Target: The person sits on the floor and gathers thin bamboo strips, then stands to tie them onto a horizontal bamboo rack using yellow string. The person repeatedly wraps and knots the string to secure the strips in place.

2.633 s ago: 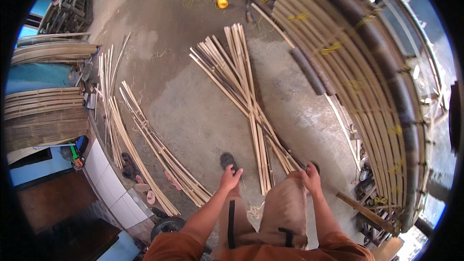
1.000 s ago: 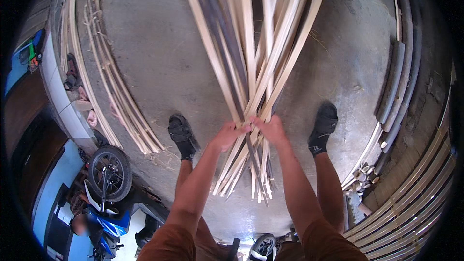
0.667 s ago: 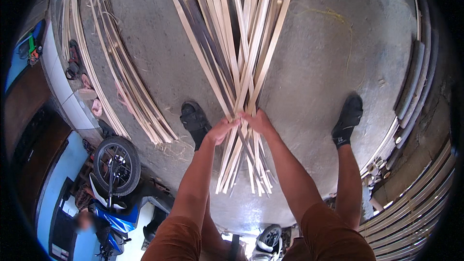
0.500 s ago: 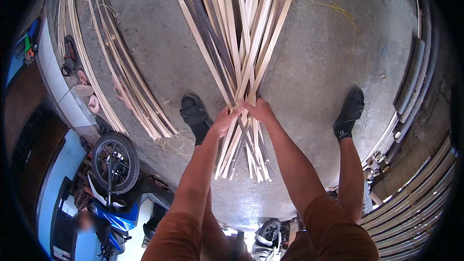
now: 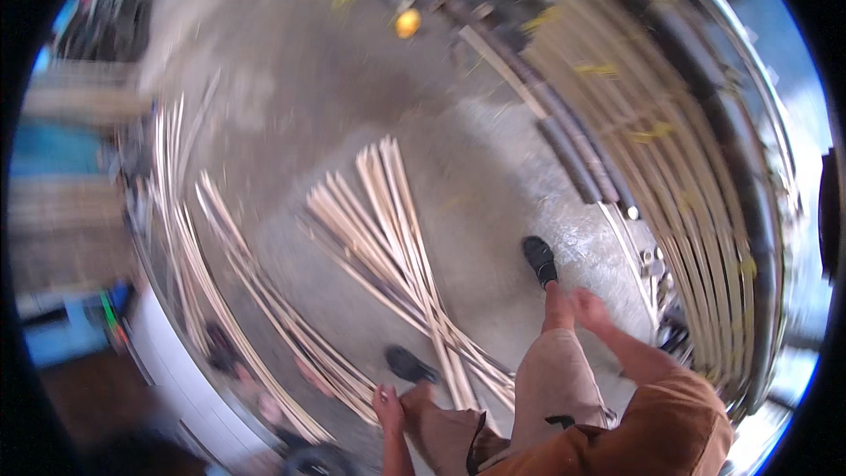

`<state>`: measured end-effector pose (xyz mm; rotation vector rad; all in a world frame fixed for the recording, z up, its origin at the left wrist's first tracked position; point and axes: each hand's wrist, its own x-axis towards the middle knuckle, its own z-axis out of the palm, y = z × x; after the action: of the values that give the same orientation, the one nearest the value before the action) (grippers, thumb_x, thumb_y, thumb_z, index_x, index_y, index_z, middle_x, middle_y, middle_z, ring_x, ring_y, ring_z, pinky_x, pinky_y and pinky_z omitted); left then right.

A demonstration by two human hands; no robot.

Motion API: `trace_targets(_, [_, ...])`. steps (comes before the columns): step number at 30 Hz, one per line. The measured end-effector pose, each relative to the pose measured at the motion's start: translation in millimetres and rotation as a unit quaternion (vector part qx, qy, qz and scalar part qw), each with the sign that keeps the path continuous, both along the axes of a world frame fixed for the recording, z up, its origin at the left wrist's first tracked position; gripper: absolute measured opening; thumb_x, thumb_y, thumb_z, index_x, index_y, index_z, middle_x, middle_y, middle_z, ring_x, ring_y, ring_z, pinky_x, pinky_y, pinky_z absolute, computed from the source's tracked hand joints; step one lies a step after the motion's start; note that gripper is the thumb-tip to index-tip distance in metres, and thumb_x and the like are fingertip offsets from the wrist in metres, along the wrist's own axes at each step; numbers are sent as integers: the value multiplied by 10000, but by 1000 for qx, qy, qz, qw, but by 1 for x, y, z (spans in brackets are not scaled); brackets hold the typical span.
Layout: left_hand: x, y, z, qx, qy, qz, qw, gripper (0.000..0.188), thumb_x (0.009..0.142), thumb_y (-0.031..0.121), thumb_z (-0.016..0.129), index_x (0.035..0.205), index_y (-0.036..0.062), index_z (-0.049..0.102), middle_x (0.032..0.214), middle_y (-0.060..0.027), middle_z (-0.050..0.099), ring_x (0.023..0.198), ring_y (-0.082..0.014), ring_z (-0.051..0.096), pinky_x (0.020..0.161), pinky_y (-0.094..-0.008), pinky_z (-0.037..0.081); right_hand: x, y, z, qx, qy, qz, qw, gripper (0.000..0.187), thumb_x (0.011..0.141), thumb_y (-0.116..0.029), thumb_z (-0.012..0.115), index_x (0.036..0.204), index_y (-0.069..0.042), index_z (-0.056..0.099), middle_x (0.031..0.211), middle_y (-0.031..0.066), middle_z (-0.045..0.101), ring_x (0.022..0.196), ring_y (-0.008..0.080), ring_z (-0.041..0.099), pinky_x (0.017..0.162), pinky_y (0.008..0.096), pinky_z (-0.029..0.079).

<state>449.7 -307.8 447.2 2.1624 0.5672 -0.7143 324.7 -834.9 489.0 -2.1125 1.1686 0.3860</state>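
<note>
A fanned pile of long, pale bamboo strips [image 5: 388,203], a few with dark faces, lies crossed on the floor in front of me. Neither hand touches it. My left hand [image 5: 388,407] hangs low beside my left leg, close in view to the near ends of a second row of strips [image 5: 291,322]. On the other side, my right hand [image 5: 589,307] is by my right knee, away from the strips. Motion smears the fingers of both hands, and nothing can be made out in either.
Further left lies another line of strips [image 5: 207,291] beside a white tiled ledge [image 5: 189,388]. Along the right stand slatted bamboo panels [image 5: 679,203], with dark poles [image 5: 568,159] on the floor before them. A yellow round object [image 5: 407,24] sits at the far side. Part of a tyre [image 5: 317,460] shows at the lower edge.
Both hands have let go of the crossed strips and moved apart, down to my sides. My view has swung to the right, and the pile now lies lower and further left in it.
</note>
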Motion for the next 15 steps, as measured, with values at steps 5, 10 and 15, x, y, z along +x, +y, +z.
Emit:
trace_targets(5, [43,36,103,-89,89,-82,989,360,910,239,613,1091,-71,638,951,-132,672,929,-199,589,841,-357,478,-269,-3,109,-92,218,39,971,243,848,-263,577,918,-62,694,900,160,704,800,346,683,699,432,539])
trace_targets(10, [107,-157,232,-71,115,-301,944,349,908,244,611,1070,-63,645,929,-127,676,908,-192,592,824,-358,481,-292,103,286,472,104,-337,808,407,870,-369,677,1213,-150,671,1041,27,709,997,190,654,868,389,535])
trace_targets(15, [94,-337,325,-53,152,-525,836,339,906,248,609,1050,-56,653,907,-121,679,886,-186,595,806,-359,484,-330,175,312,720,2,-279,635,443,876,-480,680,1170,-149,685,1141,-13,692,1088,124,617,876,377,510])
